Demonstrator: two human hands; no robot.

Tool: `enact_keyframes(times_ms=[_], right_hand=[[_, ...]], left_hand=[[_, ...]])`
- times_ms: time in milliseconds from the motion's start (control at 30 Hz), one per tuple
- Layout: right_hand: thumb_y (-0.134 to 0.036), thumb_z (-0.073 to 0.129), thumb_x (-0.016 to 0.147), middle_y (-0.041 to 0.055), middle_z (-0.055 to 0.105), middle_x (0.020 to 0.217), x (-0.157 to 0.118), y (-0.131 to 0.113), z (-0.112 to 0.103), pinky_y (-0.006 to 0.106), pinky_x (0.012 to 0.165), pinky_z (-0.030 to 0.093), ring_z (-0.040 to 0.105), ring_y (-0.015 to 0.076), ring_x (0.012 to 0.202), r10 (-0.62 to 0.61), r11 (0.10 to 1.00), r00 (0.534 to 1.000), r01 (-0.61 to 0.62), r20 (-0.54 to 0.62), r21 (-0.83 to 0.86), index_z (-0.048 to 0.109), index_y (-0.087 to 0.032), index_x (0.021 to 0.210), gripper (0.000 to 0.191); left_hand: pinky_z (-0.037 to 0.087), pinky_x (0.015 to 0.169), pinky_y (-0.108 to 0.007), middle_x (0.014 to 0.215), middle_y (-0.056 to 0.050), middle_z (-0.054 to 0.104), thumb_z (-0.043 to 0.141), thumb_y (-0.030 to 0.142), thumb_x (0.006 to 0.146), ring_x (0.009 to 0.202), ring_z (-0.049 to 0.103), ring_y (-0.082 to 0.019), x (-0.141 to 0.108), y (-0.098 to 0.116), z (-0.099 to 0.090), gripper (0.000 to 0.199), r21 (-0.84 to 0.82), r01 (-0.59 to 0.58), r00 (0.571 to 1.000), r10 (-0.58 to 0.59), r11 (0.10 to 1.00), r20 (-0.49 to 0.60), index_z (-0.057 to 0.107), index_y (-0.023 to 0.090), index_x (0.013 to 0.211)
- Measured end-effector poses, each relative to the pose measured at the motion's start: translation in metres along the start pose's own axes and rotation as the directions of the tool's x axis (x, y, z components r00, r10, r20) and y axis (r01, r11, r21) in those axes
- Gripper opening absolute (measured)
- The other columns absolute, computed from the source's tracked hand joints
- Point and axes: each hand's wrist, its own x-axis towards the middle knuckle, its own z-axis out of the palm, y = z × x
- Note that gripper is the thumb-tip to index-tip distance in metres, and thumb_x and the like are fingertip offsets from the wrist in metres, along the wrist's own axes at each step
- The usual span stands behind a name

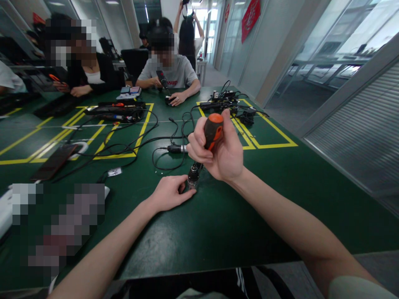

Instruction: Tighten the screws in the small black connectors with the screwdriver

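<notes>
Along the near edge of the green table (pixel 249 241), ending just above dark clothing. A little farther in, reaching from the left, the left hand (pixel 171 193), thumb and forefinger bent into a partly closed pinch against a small cylindrical piece (pixel 193 179), with the other fingers curled under and partly hidden. Standing about upright near the middle of the table, narrow end up, long axis close to vertical; black and ridged toward the top, with a shiny tip, clear or glassy lower down. Just above and to the right, raised off the table, the right hand (pixel 222 153), closed firmly around a screwdriver-like tool handle (pixel 214 128), fingers wrapped across the left side and thumb lifted along the right. Pointing with its rounded butt up and toward the near side, long axis steep, leaning slightly right at the top; bright orange on the butt and lower side, dark grey to black between. Shaft hidden behind the hand, so impossible to tell whether touching the piece. Farther away, a black connector (pixel 176 148) among loose cables, then, at far right, a tangle of black cables (pixel 224 101) within yellow tape (pixel 277 145). Farthest, across the table, a co-worker in a grey shirt (pixel 183 68), holding a dark tool (pixel 162 79).
</notes>
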Motion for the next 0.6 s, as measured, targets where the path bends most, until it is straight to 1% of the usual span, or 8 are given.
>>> enact_keyframes(times_ms=[133, 200, 267, 367, 467, 533, 600], right_hand=[[-0.069, 0.05, 0.103, -0.012, 0.025, 0.05, -0.0022, 0.0004, 0.0015, 0.019, 0.038, 0.019, 0.019, 0.0077, 0.038, 0.002, 0.999, 0.999, -0.001, -0.041, 0.034, 0.049, -0.024, 0.078, 0.052], [-0.066, 0.051, 0.104, -0.012, 0.025, 0.05, -0.0024, 0.0004, 0.002, 0.019, 0.038, 0.018, 0.019, 0.0077, 0.038, -0.014, 0.999, 0.999, 0.015, -0.04, 0.033, 0.049, -0.025, 0.079, 0.049], [-0.067, 0.05, 0.104, -0.0115, 0.027, 0.05, -0.0017, 0.0001, 0.0021, 0.018, 0.037, 0.018, 0.02, 0.0074, 0.038, -0.019, 1.0, 0.999, 0.019, -0.031, 0.021, 0.049, -0.024, 0.077, 0.051], [-0.074, 0.047, 0.102, -0.0106, 0.028, 0.05, 0.0, -0.0009, 0.002, 0.019, 0.036, 0.017, 0.02, 0.0066, 0.038, -0.005, 1.0, 1.0, 0.006, -0.027, 0.01, 0.048, -0.023, 0.072, 0.059], [-0.078, 0.047, 0.1, -0.0108, 0.027, 0.048, 0.0005, -0.0019, 0.0027, 0.019, 0.036, 0.016, 0.018, 0.0055, 0.038, -0.034, 0.999, 0.999, 0.034, -0.01, 0.002, 0.049, -0.021, 0.068, 0.064], [-0.077, 0.05, 0.099, -0.0115, 0.026, 0.047, -0.0003, -0.0023, 0.0037, 0.019, 0.037, 0.015, 0.016, 0.0054, 0.038, -0.057, 0.998, 0.998, 0.057, -0.004, -0.006, 0.052, -0.021, 0.071, 0.062], [-0.074, 0.052, 0.099, -0.0123, 0.025, 0.048, -0.0018, -0.0027, 0.0049, 0.019, 0.038, 0.016, 0.015, 0.0062, 0.038, -0.063, 0.998, 0.998, 0.063, -0.025, -0.001, 0.053, -0.023, 0.077, 0.056]], left_hand=[[0.027, 0.058, -0.026, 0.059, 0.006, 0.05, 0.065, 0.046, 0.091, 0.052, 0.043, -0.01, -0.0005, -0.0002, 0.0, 0.038, -0.001, 0.0, 1.0, 0.0, 1.0, 0.001, 0.047, 0.02, 0.068], [0.027, 0.058, -0.026, 0.059, 0.006, 0.051, 0.065, 0.046, 0.091, 0.052, 0.043, -0.01, -0.0004, -0.0004, 0.0004, 0.039, -0.002, 0.0, 1.0, 0.0, 1.0, -0.001, 0.048, 0.02, 0.068], [0.027, 0.059, -0.026, 0.058, 0.006, 0.05, 0.065, 0.046, 0.091, 0.052, 0.043, -0.01, -0.0002, -0.0006, 0.0009, 0.039, -0.002, 0.0, 1.0, 0.0, 1.0, -0.003, 0.048, 0.02, 0.068], [0.026, 0.059, -0.026, 0.058, 0.006, 0.049, 0.065, 0.046, 0.091, 0.052, 0.042, -0.01, 0.0001, -0.0008, 0.0013, 0.04, -0.001, -0.001, 1.0, 0.001, 1.0, -0.006, 0.047, 0.02, 0.067], [0.026, 0.059, -0.026, 0.057, 0.006, 0.049, 0.065, 0.046, 0.091, 0.052, 0.042, -0.01, 0.0002, -0.0011, 0.0014, 0.04, 0.001, -0.001, 1.0, 0.001, 1.0, -0.01, 0.046, 0.02, 0.067], [0.026, 0.059, -0.026, 0.058, 0.006, 0.049, 0.065, 0.046, 0.09, 0.052, 0.042, -0.01, 0.0002, -0.0014, 0.0016, 0.039, 0.001, -0.002, 1.0, 0.002, 1.0, -0.01, 0.047, 0.02, 0.067], [0.026, 0.058, -0.026, 0.058, 0.006, 0.049, 0.065, 0.046, 0.09, 0.052, 0.042, -0.01, 0.0002, -0.0017, 0.0018, 0.039, -0.002, -0.003, 1.0, 0.003, 1.0, -0.008, 0.047, 0.02, 0.067]])
